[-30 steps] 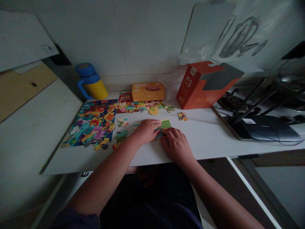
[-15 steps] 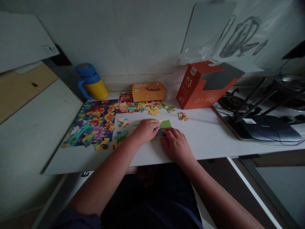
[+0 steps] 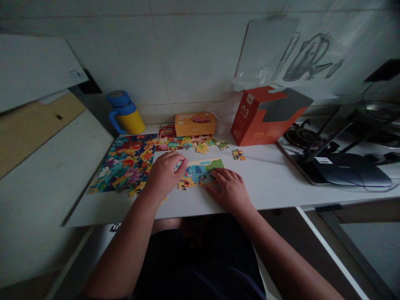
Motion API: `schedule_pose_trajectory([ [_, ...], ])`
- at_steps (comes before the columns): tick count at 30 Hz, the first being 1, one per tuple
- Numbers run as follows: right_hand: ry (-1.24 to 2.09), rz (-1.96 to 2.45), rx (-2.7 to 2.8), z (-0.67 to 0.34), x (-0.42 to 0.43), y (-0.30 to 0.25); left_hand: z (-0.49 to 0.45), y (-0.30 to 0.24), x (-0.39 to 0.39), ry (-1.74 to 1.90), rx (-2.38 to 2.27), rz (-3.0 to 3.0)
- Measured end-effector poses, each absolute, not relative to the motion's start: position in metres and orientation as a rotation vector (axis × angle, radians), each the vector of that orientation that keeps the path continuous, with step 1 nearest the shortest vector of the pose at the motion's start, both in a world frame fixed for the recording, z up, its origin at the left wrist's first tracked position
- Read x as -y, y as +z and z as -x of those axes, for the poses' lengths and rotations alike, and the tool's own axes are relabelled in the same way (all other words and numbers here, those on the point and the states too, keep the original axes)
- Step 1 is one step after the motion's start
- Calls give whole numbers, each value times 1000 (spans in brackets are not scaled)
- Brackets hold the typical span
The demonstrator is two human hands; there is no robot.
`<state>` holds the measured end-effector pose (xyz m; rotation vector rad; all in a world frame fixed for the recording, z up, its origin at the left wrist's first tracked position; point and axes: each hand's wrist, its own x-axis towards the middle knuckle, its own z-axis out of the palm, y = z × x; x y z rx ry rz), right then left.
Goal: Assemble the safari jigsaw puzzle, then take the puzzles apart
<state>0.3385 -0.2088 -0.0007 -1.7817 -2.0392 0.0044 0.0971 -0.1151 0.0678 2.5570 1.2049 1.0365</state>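
A small, partly joined puzzle [image 3: 200, 171] with blue, green and yellow areas lies on the white table [image 3: 275, 183] in front of me. My left hand [image 3: 165, 174] rests at its left edge. The fingers are curled down over loose pieces, and what they pinch is hidden. My right hand [image 3: 230, 189] lies flat, fingers stretched out and pressing the puzzle's lower right edge. A large colourful puzzle [image 3: 125, 160] lies to the left of my left hand.
Loose pieces [image 3: 187, 143] are scattered behind the small puzzle, with a separate clump [image 3: 238, 154] to the right. At the back stand an orange box [image 3: 195, 123], a red carton [image 3: 265, 116] and a blue-and-yellow mug [image 3: 125, 112]. A gas hob [image 3: 337, 162] fills the right.
My left hand has slid left off the small puzzle, uncovering its picture. My right hand has stayed at the lower right edge. The view has shifted slightly.
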Motion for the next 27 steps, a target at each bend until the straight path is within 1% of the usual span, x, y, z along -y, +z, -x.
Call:
schedule_pose_trajectory([
  [4,13,1794,2035,-339,209,-2,-57,62,157,1081,-1322,-2536],
  [10,10,1840,1963,-338,211,-5,-12,25,194,1115,-1496,-2520],
  [14,-9,1881,1909,-337,212,-6,4,1,205,1167,-1585,-2497],
  [18,-61,1893,1866,-337,212,-8,9,-12,210,1234,-1773,-2400],
  [22,-71,1926,1821,-336,214,-10,6,-13,209,1152,-1887,-2359],
  [27,-69,1955,1798,-335,215,-9,5,-10,208,1029,-1859,-2370],
])
